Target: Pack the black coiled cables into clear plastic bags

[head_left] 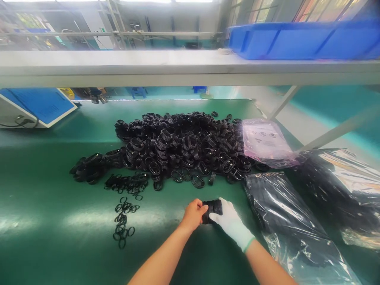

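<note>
Low over the front of the green table, a thick stack of coiled black cables (212,209) is squeezed between my two hands. My bare left hand (194,214) grips its left end, thumb along the near side. On the right end, my right hand (228,217) in a white glove with a green cuff wraps round the coils. Behind them spreads a big heap of coiled black cables (178,146). To the left lie a pile of small black rings (126,183) and several loose rings (121,225).
Clear bags with black contents (285,206) lie at the right, beside a pinkish plastic bag (264,138). A white shelf (148,69) spans overhead, bearing a blue bin (305,41). At the far left stands a blue-and-white box (38,105). A slanted support bar (338,130) rises at the right.
</note>
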Demonstrator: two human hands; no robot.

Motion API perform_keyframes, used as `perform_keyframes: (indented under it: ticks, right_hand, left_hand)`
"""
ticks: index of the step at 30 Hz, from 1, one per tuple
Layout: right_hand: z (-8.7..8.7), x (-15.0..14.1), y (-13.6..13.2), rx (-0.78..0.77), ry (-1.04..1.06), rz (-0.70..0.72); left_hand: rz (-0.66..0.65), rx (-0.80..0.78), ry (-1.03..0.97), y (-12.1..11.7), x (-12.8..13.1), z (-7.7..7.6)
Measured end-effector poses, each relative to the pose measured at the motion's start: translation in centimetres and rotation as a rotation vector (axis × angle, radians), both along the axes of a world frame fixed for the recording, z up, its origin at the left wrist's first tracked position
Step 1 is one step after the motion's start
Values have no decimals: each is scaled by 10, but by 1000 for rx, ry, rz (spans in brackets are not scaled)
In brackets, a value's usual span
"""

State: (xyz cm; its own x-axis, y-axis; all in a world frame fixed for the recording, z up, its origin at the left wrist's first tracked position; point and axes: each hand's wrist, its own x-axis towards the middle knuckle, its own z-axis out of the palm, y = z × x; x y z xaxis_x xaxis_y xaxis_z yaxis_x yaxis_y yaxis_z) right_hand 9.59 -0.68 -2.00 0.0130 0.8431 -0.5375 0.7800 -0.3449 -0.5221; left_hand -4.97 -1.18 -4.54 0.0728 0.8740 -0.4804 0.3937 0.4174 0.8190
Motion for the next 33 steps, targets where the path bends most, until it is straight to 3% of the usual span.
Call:
perform_keyframes:
  ticks: [4, 8, 13, 16, 18, 21, 27, 30, 33]
  right_hand:
    - [3, -9, -4, -25, -42, -31]
    - [5, -16, -8, -21, -105, -41]
    - [0, -13, -7, 5, -93, -13]
    - [-2, -12, -7, 3, -97, -21]
    - [-3, -12, -7, 7, -99, -27]
    - [-3, -13, -6, 17, -92, -33]
    - [-1, -13, -5, 55, -89, -24]
    - [1, -13, -6, 66, -81, -33]
    - [3, -14, -7, 62, -73, -50]
  left_hand:
    - [-22, 38, 73, -4, 4, 0]
    - [-93, 82, 273, -4, -4, 11]
    - [-52, 256, 604, 37, -63, 36]
    - [-113, 298, 686, 64, -94, 46]
    - [-164, 303, 692, 70, -101, 50]
    - [-193, 295, 661, 53, -92, 51]
    - [-171, 8, 180, 2, -48, 25]
    - [-160, -24, 110, -1, -33, 11]
    - [-139, -38, 57, 1, -27, 6]
